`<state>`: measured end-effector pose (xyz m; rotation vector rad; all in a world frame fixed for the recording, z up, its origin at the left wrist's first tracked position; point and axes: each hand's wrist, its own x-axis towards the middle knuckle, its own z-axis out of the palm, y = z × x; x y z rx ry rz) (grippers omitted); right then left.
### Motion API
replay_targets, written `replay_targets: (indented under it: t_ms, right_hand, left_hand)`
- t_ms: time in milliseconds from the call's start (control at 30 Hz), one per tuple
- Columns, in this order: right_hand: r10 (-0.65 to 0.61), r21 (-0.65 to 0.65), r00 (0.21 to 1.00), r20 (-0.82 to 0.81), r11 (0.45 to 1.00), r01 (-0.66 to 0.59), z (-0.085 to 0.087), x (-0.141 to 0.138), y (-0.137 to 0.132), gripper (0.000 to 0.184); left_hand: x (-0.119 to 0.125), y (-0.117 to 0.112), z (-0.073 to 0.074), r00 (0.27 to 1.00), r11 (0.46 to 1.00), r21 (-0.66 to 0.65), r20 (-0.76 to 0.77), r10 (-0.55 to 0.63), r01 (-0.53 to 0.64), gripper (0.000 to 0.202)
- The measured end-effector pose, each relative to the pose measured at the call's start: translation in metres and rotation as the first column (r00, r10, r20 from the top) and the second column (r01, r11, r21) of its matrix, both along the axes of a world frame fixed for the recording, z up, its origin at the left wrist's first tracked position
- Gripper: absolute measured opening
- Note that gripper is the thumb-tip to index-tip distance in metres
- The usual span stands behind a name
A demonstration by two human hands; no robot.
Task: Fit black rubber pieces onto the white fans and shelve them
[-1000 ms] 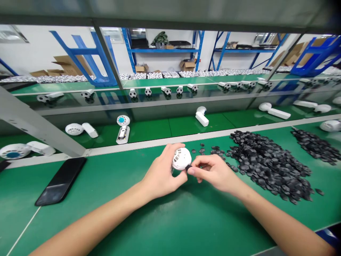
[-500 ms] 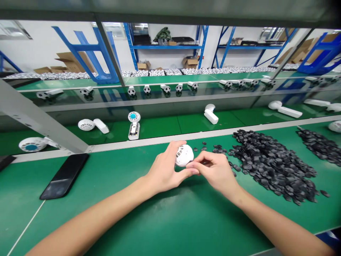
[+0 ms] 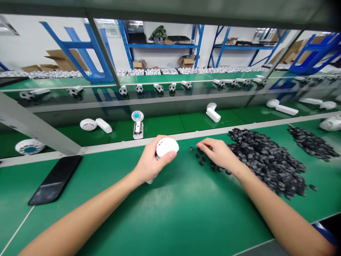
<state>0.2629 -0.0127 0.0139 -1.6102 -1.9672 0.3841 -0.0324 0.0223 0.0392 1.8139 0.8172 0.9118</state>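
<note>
My left hand (image 3: 150, 163) grips a white round plastic fan head (image 3: 167, 147), its smooth dome facing up and a little of a white part showing below my palm. My right hand (image 3: 218, 153) is apart from it, resting low over the green bench mat. Its fingertips are beside a scatter of small black pads (image 3: 201, 156), and its wrist side is next to a large heap of black pads (image 3: 266, 160). I cannot see anything held in its fingers.
A black smartphone (image 3: 55, 181) lies on the mat at left. A second heap of black pads (image 3: 310, 143) lies at right. Behind a grey bench rail (image 3: 170, 139), a lower shelf holds white fan parts (image 3: 137, 125); a glass shelf above holds football-patterned parts (image 3: 139, 88).
My right hand has let go of the white fan head and moved right, down onto the loose pads. My left hand has turned the fan head dome-up and shifted slightly left.
</note>
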Motion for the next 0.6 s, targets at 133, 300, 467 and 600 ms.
replay_targets:
  t_ms: [133,300,467,600]
  right_hand:
    - [0.02,0.019,0.987,0.158,1.0,-0.023,-0.02,-0.005,0.011,0.029]
    - [0.043,0.019,0.991,0.129,0.999,-0.046,-0.028,-0.012,0.016,0.014]
    - [0.133,-0.014,0.987,0.088,0.991,-0.132,-0.024,-0.013,0.008,0.011]
    - [0.204,-0.05,0.976,0.074,0.978,-0.201,-0.017,-0.008,0.0,0.022]
  left_hand:
    - [0.003,-0.003,-0.004,0.995,0.995,0.093,0.096,0.012,-0.021,0.059]
    - [0.01,-0.003,-0.015,1.0,0.927,0.375,-0.004,-0.007,0.008,0.073]
    - [0.008,-0.001,-0.044,0.975,0.805,0.589,-0.132,0.18,-0.069,0.072]
    - [0.006,-0.008,-0.054,0.927,0.881,0.445,-0.235,0.291,-0.164,0.081]
